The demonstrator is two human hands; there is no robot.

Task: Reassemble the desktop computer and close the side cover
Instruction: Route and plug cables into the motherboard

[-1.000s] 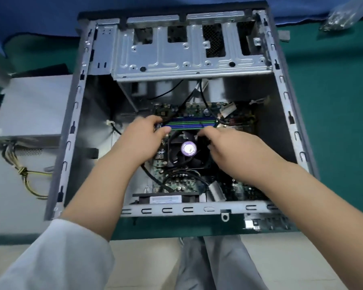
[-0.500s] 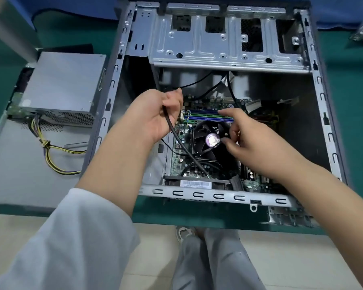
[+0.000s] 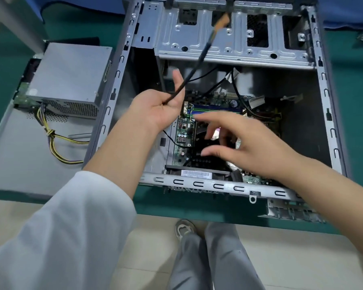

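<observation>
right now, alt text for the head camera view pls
A person's left hand holds a thin black cable up over an open grey metal computer case, while the open right hand hovers above the green motherboard. A grey boxy power supply sits outside, left.

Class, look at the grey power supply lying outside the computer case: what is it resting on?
The power supply lies on a flat grey metal panel, with its yellow and black cables trailing across it. What is beneath the unit itself is covered.
</observation>
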